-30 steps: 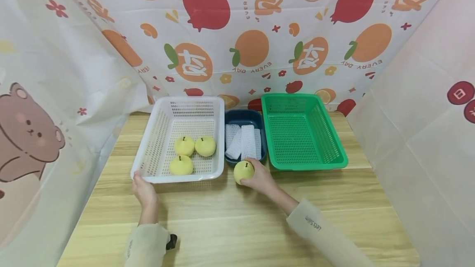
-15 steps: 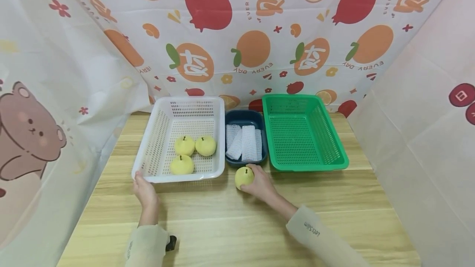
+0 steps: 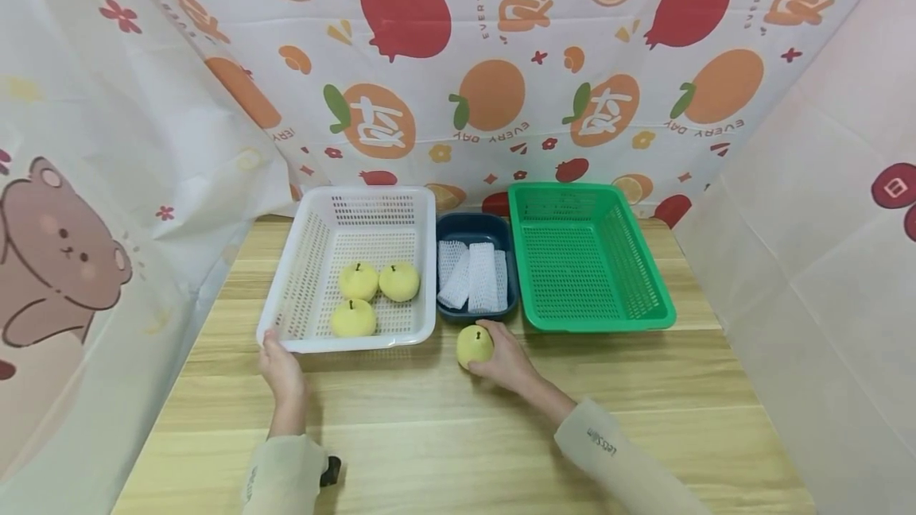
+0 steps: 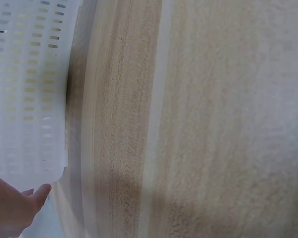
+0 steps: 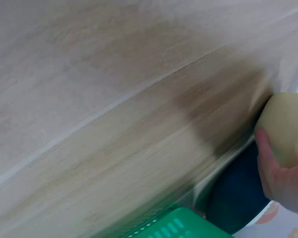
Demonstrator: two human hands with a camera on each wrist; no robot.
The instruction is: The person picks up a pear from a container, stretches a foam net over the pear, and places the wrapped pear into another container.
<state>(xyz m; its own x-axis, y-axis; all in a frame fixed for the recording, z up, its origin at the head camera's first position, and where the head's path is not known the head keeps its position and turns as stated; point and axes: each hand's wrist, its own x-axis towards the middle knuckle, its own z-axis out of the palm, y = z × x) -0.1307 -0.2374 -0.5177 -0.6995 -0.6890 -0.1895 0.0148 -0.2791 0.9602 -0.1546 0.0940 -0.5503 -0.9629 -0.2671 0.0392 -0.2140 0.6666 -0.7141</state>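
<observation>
My right hand (image 3: 505, 358) grips a round pale-yellow pear (image 3: 475, 346) just in front of the dark blue box (image 3: 451, 313). In the right wrist view, the thumb presses against the side of this pear (image 5: 285, 121); I cannot tell whether it touches the table. My left hand (image 3: 281, 370) holds the front left corner of a white plastic basket (image 3: 386, 342), also seen in the left wrist view, with the thumb (image 4: 41, 194) at the corner. Three more yellow pears (image 3: 354, 318) sit inside that basket. White foam net sleeves (image 3: 483, 280) lie in the blue box.
To the right of the blue box stands a green plastic basket (image 3: 572, 269). The containers form a row along the back of the wooden table (image 3: 429, 435). A fruit-printed curtain (image 3: 458, 30) hangs behind, and cloth sheets hang at both sides.
My right hand has drawn the pear slightly back from the blue box, toward the table's front. My left hand stays at the white basket's corner.
</observation>
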